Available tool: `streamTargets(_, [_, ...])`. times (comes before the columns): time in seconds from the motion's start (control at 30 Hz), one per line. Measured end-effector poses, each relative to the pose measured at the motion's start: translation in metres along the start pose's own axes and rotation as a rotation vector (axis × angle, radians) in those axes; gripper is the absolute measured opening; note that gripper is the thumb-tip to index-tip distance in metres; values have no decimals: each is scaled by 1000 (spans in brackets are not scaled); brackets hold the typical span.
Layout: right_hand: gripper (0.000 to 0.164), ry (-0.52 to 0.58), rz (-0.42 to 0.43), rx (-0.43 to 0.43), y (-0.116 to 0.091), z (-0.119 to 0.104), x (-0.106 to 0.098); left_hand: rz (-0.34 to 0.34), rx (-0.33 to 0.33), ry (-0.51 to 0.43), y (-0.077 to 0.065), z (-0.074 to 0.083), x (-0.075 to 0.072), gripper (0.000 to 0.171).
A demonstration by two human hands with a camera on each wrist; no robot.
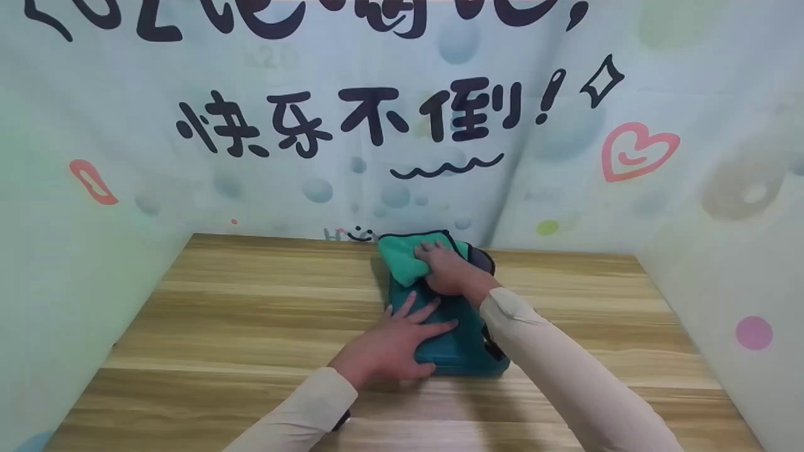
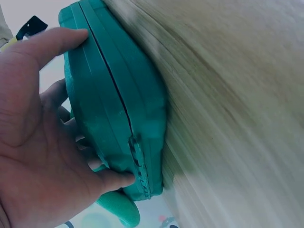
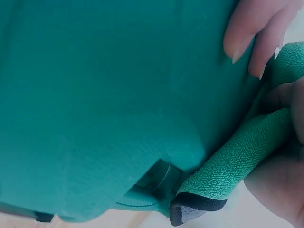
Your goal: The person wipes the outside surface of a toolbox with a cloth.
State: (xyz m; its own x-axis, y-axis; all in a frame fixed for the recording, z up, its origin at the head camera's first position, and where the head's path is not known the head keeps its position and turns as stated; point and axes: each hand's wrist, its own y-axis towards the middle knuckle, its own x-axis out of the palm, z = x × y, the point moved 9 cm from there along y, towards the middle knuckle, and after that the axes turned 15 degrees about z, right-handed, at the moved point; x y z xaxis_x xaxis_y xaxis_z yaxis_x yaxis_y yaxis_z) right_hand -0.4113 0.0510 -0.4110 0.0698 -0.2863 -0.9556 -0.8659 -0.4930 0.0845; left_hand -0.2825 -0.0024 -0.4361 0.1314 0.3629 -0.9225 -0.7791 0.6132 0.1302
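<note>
A teal plastic case (image 1: 468, 351) lies on the table, its lid closed along the seam that shows in the left wrist view. My left hand (image 1: 392, 345) rests on the lid with fingers spread, and its thumb reaches the near side edge. Toward the case's far end, my right hand (image 1: 449, 270) holds a green terry cloth (image 1: 405, 254) with dark edging and a grey underside against the case. In the right wrist view the cloth (image 3: 242, 154) is folded into a thick roll beside the right hand (image 3: 275, 185), next to a recess in the case (image 3: 95, 95).
The wood-grain table (image 1: 264, 301) runs back to a white printed backdrop (image 1: 301, 201) with dark lettering. Pale side panels (image 1: 722, 263) stand at left and right. A black latch (image 1: 495, 345) is on the case's right side.
</note>
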Motion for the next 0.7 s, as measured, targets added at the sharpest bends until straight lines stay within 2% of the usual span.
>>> streamTargets(0.27, [55, 0, -30, -8, -10, -3, 2, -17, 11, -36, -1, -1, -2, 69])
streamTargets(0.5, [58, 12, -70, 6, -28, -14, 6, -47, -31, -50, -1, -7, 1, 69])
streamTargets(0.7, [62, 36, -65, -47, -39, -25, 8, -43, -53, -58, -2, -8, 1, 71])
